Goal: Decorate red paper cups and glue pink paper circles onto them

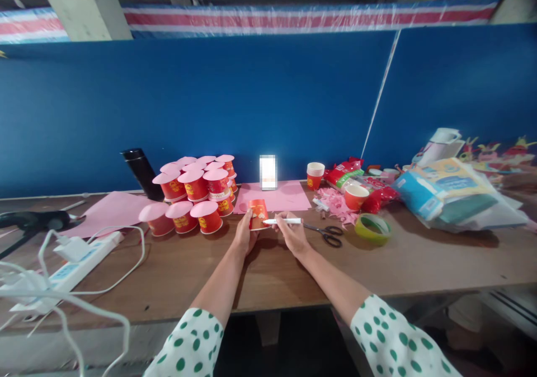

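Observation:
Closed around the side of a red paper cup [257, 209] with yellow print, my left hand [242, 234] keeps it just above the table's middle. My right hand [293, 238] grips a white marker [291, 221] lying nearly level, its tip pointing left at the cup's right side. Whether the tip touches the cup I cannot tell. Pink paper sheets [289, 197] lie behind both hands, with a bright upright phone-like screen [268, 173] at their back. Black-handled scissors [329, 234] rest right of my right hand.
Stacked red cups with pink paper tops [195, 189] stand left. A power strip [79, 268] with white cables lies front left, near a black bottle [142, 173]. Rightward are nested cups [314, 175], pink scraps [335, 203], yellow-green tape [372, 230] and plastic packs [448, 192].

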`<state>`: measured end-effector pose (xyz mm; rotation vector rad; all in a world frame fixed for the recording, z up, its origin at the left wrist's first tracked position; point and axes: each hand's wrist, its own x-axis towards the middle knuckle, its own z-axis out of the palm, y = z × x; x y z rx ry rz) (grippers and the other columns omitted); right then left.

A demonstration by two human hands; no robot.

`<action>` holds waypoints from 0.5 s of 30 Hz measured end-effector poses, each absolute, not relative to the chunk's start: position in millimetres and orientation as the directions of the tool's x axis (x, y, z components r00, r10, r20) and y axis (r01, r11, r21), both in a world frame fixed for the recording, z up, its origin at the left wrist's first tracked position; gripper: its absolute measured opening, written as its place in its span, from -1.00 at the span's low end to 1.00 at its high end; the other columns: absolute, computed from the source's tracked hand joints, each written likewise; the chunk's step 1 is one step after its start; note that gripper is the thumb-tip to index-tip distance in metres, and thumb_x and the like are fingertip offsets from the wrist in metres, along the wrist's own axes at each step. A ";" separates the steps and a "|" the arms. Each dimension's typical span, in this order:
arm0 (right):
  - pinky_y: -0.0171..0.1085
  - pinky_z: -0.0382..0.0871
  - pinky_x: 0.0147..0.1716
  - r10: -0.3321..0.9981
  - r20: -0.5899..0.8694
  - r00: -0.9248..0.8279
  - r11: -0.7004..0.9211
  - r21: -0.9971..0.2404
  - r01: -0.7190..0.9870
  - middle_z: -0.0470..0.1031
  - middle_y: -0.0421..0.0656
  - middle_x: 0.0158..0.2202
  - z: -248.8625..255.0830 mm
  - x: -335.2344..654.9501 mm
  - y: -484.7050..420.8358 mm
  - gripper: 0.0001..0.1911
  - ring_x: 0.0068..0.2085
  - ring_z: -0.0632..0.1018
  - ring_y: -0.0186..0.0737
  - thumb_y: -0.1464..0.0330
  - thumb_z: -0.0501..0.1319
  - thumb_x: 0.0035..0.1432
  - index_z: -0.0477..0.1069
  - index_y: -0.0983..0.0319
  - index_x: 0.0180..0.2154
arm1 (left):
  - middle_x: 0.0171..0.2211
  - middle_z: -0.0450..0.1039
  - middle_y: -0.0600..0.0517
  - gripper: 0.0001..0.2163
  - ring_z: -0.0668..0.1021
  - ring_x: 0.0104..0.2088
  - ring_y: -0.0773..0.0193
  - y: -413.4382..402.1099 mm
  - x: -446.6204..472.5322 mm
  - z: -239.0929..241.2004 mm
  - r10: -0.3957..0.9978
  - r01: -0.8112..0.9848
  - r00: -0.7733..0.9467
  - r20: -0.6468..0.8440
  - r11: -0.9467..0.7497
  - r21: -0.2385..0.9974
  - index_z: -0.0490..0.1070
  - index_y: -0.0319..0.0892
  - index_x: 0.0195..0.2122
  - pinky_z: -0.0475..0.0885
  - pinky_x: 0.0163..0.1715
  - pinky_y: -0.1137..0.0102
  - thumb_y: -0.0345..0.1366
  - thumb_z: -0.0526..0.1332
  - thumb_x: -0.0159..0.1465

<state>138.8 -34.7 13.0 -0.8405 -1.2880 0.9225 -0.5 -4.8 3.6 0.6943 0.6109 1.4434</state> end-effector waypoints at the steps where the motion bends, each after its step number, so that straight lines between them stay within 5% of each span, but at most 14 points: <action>1: -0.35 0.35 -0.49 0.912 0.408 0.040 0.409 -0.908 -0.090 0.46 -0.23 -0.57 12.8 138.8 -34.8 -0.79 -0.51 0.47 -0.32 0.23 0.18 0.13 0.37 0.22 -0.46 | -0.43 0.52 0.02 -0.73 0.55 -0.43 0.32 -4.9 -0.4 3.7 0.998 -0.668 0.042 0.036 0.001 0.744 0.41 -0.26 -0.37 0.44 -0.31 0.41 -0.12 0.29 0.13; 15: -0.34 0.34 -0.47 0.903 0.430 0.014 0.430 -0.902 -0.050 0.46 -0.23 -0.57 10.5 139.5 -36.0 -0.81 -0.51 0.47 -0.31 0.26 0.18 0.14 0.37 0.22 -0.45 | -0.40 0.52 0.02 -0.73 0.55 -0.41 0.32 -3.2 -0.9 1.0 0.999 -0.659 0.030 0.034 -0.006 0.752 0.40 -0.24 -0.37 0.42 -0.30 0.40 -0.11 0.30 0.12</action>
